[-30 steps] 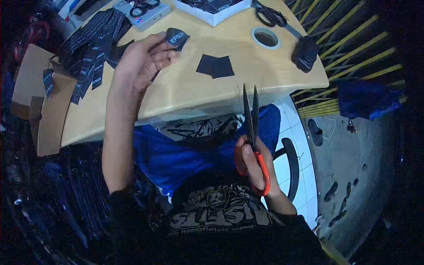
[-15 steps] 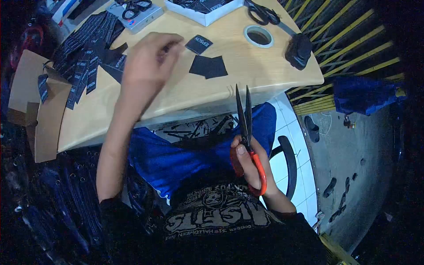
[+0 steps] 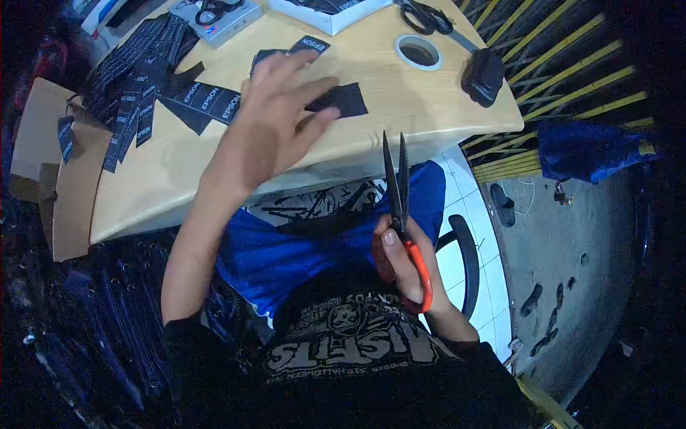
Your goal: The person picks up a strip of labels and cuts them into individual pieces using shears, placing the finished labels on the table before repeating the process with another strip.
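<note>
My left hand (image 3: 273,118) is over the table (image 3: 421,100), fingers spread, with nothing seen gripped in it. Its fingertips reach a small black EPSON label (image 3: 311,46) and partly cover another dark piece beside it. Below the fingers and thumb, plain black pieces (image 3: 351,100) lie partly hidden. In front of the table's near edge, my right hand (image 3: 409,261) is closed around the orange-red handles of a pair of scissors (image 3: 395,186). The blades point up towards the table and stand slightly apart. A strip of EPSON labels (image 3: 207,101) lies left of my left hand.
A heap of label strips (image 3: 139,64) lies at the left, beside an open cardboard box (image 3: 78,171). Toward the back are a white tray (image 3: 332,21) and a grey box (image 3: 221,25). A tape roll (image 3: 418,52), other scissors (image 3: 421,18) and a black object (image 3: 484,77) sit at the right.
My left hand has moved right, from beside the label to over the black pieces, and its fingers have spread. A printed strip now shows at its left. My right hand stays nearly still.
</note>
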`<action>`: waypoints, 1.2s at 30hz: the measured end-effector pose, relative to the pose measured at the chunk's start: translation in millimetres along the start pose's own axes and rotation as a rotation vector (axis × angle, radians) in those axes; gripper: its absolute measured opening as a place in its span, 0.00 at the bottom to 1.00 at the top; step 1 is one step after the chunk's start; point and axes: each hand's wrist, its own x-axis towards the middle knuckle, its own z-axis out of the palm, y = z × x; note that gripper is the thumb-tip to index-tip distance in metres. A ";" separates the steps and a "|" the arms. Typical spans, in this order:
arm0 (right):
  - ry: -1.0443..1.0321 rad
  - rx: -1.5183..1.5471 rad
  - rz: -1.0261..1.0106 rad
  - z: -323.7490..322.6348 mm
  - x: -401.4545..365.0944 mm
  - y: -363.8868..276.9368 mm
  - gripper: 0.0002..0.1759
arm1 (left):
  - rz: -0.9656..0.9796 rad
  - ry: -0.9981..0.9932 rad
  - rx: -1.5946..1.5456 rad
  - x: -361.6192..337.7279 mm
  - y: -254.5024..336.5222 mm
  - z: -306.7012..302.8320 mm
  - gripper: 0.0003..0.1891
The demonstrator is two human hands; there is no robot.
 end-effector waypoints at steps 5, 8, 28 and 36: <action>-0.013 -0.042 -0.033 0.0 -0.5 2.6 0.12 | -0.030 -0.001 -0.047 -2.5 -4.1 6.0 0.15; 0.003 -0.005 -0.046 1.5 -0.7 4.3 0.12 | -0.042 0.074 -0.032 1.7 -6.6 6.4 0.11; -0.001 -0.031 -0.028 -0.4 -1.8 5.5 0.12 | -0.429 -0.034 -0.062 27.8 -72.6 -10.6 0.20; 0.015 -0.029 -0.054 0.4 -0.9 5.4 0.10 | -0.267 0.194 0.359 14.3 -63.6 -16.7 0.13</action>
